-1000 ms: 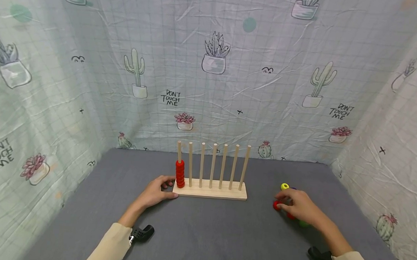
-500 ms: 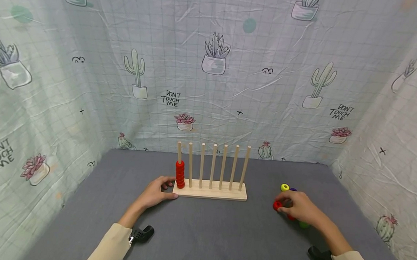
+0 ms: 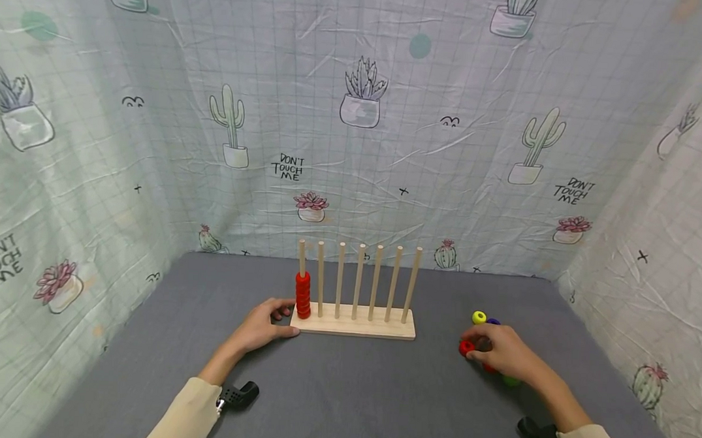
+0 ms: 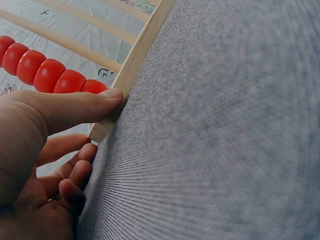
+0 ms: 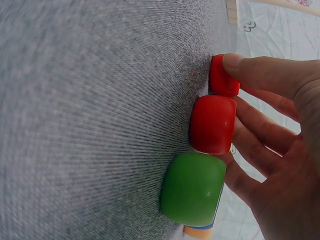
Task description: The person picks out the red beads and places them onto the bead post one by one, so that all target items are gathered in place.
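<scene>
My left hand (image 3: 262, 325) holds the left end of a wooden peg stand (image 3: 355, 324), its thumb along the front edge and its fingers at the end. Several red beads (image 3: 303, 296) are stacked on the leftmost peg; the other pegs are bare. Over on the right, my right hand (image 3: 505, 351) pinches a loose red bead (image 3: 466, 347) low at the cloth. In the right wrist view, the thumb lies on this bead (image 5: 223, 76); a second red bead (image 5: 213, 124) and a green bead (image 5: 194, 189) lie beside the fingers.
A yellow bead (image 3: 479, 317) and a dark blue bead (image 3: 493, 321) lie just beyond the right hand. Part of an orange bead (image 5: 198, 232) shows behind the green one. Grey cloth (image 3: 367, 396) covers the table, and a cactus-print curtain (image 3: 413, 143) surrounds it.
The right thumb and fingers have shifted slightly around the loose red bead, whose hole now shows more. The left hand and the peg stand have stayed in place.
</scene>
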The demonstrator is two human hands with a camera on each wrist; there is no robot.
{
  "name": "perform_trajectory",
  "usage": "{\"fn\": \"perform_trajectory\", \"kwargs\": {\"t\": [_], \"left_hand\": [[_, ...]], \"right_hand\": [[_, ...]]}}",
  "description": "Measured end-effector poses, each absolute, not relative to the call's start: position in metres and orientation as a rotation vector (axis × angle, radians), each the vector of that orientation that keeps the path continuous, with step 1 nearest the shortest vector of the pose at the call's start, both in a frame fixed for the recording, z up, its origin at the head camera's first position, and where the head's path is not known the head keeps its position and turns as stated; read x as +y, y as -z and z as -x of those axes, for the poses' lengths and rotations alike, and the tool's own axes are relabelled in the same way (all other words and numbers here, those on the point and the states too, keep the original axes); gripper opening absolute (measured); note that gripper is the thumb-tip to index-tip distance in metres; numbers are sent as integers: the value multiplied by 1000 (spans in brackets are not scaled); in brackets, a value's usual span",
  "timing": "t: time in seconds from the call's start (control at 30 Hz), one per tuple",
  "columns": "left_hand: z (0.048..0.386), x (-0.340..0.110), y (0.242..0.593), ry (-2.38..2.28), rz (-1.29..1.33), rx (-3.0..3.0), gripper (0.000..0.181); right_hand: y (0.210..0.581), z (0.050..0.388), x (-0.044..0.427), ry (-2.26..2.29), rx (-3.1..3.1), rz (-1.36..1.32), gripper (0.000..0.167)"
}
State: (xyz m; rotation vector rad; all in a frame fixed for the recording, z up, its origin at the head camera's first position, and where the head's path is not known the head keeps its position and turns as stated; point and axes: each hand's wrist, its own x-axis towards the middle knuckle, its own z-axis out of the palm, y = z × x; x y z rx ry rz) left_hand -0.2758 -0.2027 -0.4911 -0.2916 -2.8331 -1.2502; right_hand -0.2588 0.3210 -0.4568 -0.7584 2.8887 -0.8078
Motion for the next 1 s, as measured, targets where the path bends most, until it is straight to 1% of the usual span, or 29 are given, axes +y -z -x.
{"fn": "perform_trajectory", "kwargs": {"t": [0.4,0.67,1.0], "left_hand": [[277,-203,492,1252,290,-2832,68],[275,-203,493,1248,301,-2825,69],[277,-202,493,1261,290,-2834,68]], "right_hand": [[458,261,321,777,2891,760,28],[451,262,317,746,2921,747,27],[444,264,307,750,2951,833,25]]}}
